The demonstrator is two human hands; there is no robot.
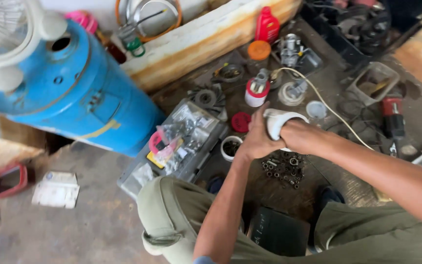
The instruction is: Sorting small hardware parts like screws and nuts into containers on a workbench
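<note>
Together, left hand (257,139) and right hand (294,134) both clasped around white cloth (277,121)

Both bare forearms reach forward and meet, the left hand (257,138) cupped against the clenched right hand (289,133).

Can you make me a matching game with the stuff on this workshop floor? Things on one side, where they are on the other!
Things:
1. blue tank
2. red bottle
3. small nuts
4. white tool

Places:
A. in both hands, left hand and right hand
B. lying on its side at the left, next to a white fan
C. scattered on the floor just below the hands
D. standing at the top, by the long plank

Pairs: 1-B, 2-D, 3-C, 4-A
</note>
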